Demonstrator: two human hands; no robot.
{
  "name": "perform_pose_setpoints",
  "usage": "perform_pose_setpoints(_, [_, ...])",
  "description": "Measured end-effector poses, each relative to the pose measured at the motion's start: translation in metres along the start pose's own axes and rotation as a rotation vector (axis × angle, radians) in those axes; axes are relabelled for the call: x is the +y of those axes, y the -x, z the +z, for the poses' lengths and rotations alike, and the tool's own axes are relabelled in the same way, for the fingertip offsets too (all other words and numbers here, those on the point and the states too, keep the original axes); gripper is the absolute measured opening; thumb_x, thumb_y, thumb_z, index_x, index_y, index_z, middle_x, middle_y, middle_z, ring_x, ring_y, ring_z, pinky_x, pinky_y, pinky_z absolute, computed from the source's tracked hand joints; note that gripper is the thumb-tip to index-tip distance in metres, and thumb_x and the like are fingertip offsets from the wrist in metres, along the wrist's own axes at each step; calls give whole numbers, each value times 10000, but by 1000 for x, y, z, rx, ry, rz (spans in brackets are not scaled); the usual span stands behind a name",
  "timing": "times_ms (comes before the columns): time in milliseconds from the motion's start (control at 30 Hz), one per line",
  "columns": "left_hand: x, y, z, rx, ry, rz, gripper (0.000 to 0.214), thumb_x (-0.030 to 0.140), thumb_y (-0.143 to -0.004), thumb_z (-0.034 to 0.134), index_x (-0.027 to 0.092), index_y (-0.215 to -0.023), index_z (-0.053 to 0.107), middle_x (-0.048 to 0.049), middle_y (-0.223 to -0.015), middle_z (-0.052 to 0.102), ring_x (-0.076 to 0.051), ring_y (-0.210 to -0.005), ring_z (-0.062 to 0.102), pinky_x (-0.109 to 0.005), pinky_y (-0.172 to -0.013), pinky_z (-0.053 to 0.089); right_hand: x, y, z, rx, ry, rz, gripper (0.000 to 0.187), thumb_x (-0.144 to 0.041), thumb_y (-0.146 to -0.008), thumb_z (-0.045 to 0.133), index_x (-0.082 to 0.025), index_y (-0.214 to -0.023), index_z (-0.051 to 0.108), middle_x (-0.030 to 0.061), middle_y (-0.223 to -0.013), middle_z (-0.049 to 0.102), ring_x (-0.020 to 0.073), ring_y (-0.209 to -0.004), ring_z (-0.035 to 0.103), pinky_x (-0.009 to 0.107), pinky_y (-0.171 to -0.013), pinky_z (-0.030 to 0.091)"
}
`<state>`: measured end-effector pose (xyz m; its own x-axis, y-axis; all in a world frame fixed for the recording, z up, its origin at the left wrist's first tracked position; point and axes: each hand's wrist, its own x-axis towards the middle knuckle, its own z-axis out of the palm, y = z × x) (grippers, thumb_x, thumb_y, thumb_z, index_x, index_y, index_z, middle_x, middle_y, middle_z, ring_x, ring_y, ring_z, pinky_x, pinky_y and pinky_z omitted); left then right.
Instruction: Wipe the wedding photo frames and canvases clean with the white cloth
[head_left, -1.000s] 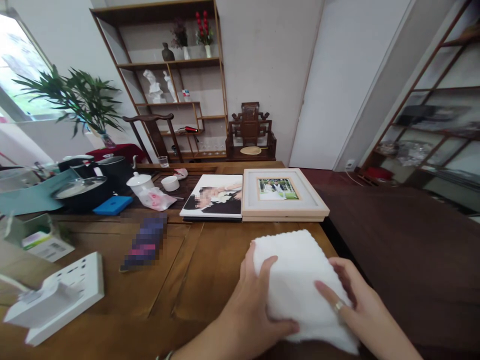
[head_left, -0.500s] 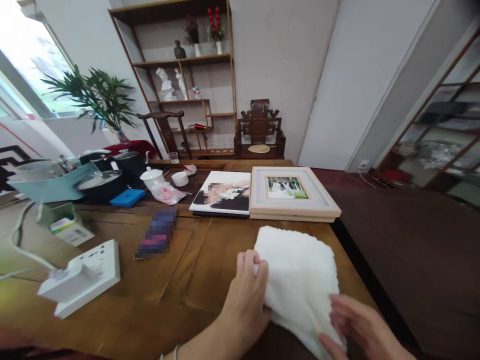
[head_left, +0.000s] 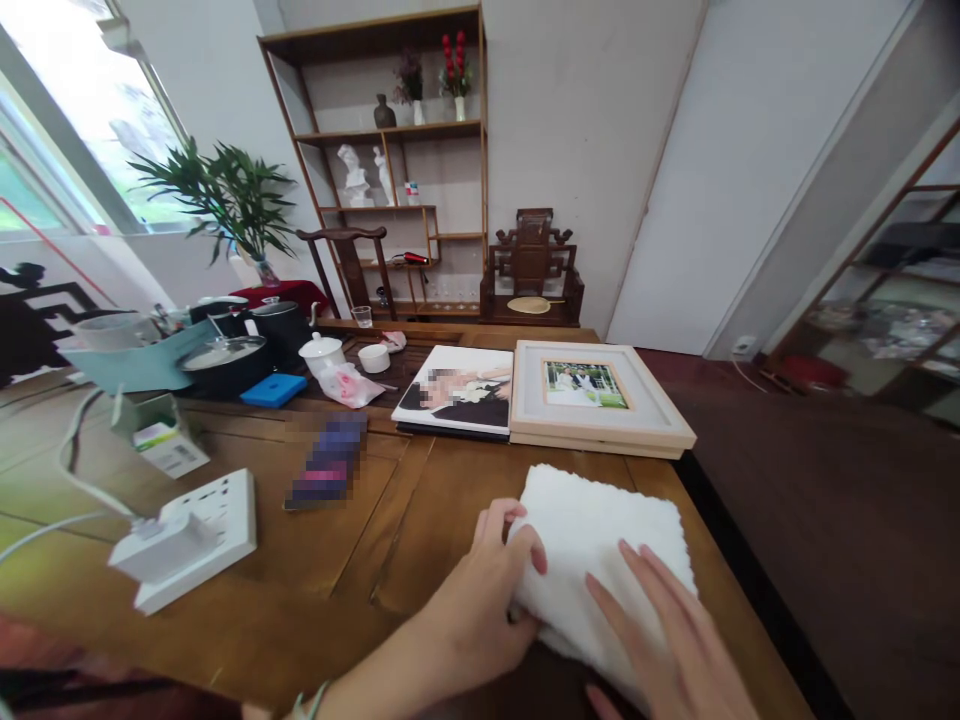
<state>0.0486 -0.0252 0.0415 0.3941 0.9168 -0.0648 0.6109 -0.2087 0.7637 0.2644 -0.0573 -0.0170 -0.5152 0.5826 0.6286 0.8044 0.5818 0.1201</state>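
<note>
Cloth (head_left: 570, 510) lies on table (head_left: 420, 540), close to right edge, wavy border near frame (head_left: 660, 400)! Our left hand (head_left: 487, 580) grips its left side; our right hand (head_left: 675, 650) open, fingers spread over its top. Leftward, wood stretches toward power strip (head_left: 240, 520). On box (head_left: 172, 455) we spot barcode, print too small to read.

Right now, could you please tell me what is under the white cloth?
The table shows beside and beyond the cloth; anything beneath is covered. The left grip holds its left edge, and the right grip lies over its near part.
</note>
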Motion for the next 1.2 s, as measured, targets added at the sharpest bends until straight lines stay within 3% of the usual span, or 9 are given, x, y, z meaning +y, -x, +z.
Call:
perform_pose_setpoints(100, [-8, -12, -38, -103, 166, 16, 402, 310, -630, 762, 226, -980, 583, -77, -1264, 473, -218, -1022, 559, -309, -790, 503, 4, -1, 14, -113, 70, -99, 778, -60, -663, 435, -151, -1432, 367, 166, -1387, 487, 374, -1197, 518, 504, -832, 548])
perform_pose_setpoints(133, [-14, -21, -54, 2, 170, -39, 331, 378, -702, 698, 213, -972, 600, -75, -1174, 554, -208, -974, 584, -300, -766, 504, 9, 1, 16, -139, 74, -120, 816, -29, -640, 402, -156, -1444, 347, 146, -1392, 487, 367, -1207, 511, 519, -843, 542])
perform_pose_setpoints(233, [-44, -54, -106, 524, -45, -213, 302, 408, -723, 641, 161, -897, 627, -83, -952, 663, -227, -914, 605, -304, -789, 467, 31, 6, 10, -159, 64, -129, 874, 8, -619, 337, -210, -1465, 305, 72, -1398, 486, 331, -1222, 504, 562, -862, 523])
perform_pose_setpoints(300, [-68, -78, -136, 672, -115, -288, 331, 418, -709, 638, 138, -885, 617, -120, -968, 657, -282, -1028, 561, -317, -805, 433, 46, 10, 4, -154, 73, -104, 887, 8, -613, 320, -219, -1471, 287, 39, -1390, 494, 302, -1223, 508, 560, -880, 513])
perform_pose_setpoints(400, [-97, -105, -163, 704, -154, -400, 322, 464, -660, 681, 154, -673, 596, -75, -698, 644, -303, -927, 597, -291, -692, 406, 61, 18, 0, -153, 107, -67, 864, -16, -635, 330, -191, -1478, 262, 34, -1389, 496, 279, -1232, 504, 531, -909, 498])
perform_pose_setpoints(533, [-119, -122, -168, 633, -163, -495, 400, 488, -608, 768, 162, -518, 554, -16, -522, 568, -278, -787, 630, -270, -603, 398, 73, 25, 5, -86, 105, -48, 741, -138, -759, 423, -164, -1481, 257, 82, -1377, 510, 312, -1215, 517, 546, -966, 441])
perform_pose_setpoints(733, [-133, -127, -170, 536, -98, -575, 317, 370, -887, 575, 129, -1091, 605, -41, -1107, 618, -253, -958, 622, -407, -806, 530, 107, 26, 5, -92, 17, -11, 803, -9, -705, 318, -280, -1460, 318, 12, -1377, 519, 259, -1158, 573, 463, -910, 501])
perform_pose_setpoints(833, [-135, -128, -174, 530, -29, -592, 342, 364, -881, 584, 137, -1136, 591, -49, -1167, 596, -284, -1014, 603, -428, -836, 523, 117, 28, 3, -52, 4, -26, 764, -19, -749, 341, -288, -1464, 311, 5, -1318, 577, 224, -1067, 631, 373, -831, 535])
perform_pose_setpoints(1200, [-116, -130, -174, 541, 403, -542, 340, 319, -899, 572, 154, -1195, 545, -97, -1195, 581, -222, -1002, 610, -426, -831, 525, 90, 22, 1, -78, 66, -47, 588, -260, -791, 533, -236, -1375, 467, 54, -1213, 635, 260, -999, 591, 371, -773, 464])
